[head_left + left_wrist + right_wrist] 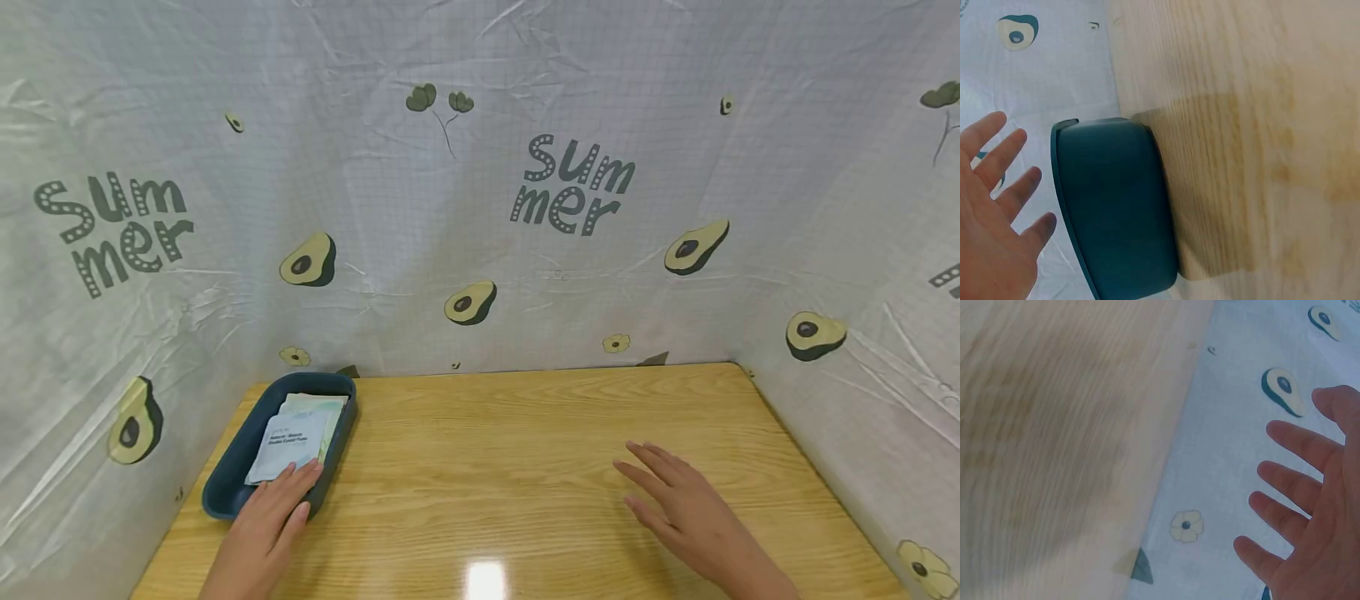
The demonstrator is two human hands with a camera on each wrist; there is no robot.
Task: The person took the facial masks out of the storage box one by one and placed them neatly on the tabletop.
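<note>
A dark blue-green plastic basket [343, 446] stands at the left of the wooden table, holding flat paper-like packets. On top lies a pale packet [287, 437] printed "Natural Beauty Double Eyelid Paste", as far as the small text reads. Over the basket's near end is my left hand [258, 521], fingers extended and spread, holding nothing. The left wrist view shows that hand [994, 215] apart from the basket's rim [1058, 175]. My right hand [686, 512] hovers above the table at the right, its fingers loosely stretched and nothing in them; the right wrist view shows its fingers [1294, 506] spread.
The wooden table [487, 450] runs back to a white sheet [390, 208] with avocado, flower and "summer" prints, which hangs behind it and on both sides. A bright light reflection lies on the table's near middle.
</note>
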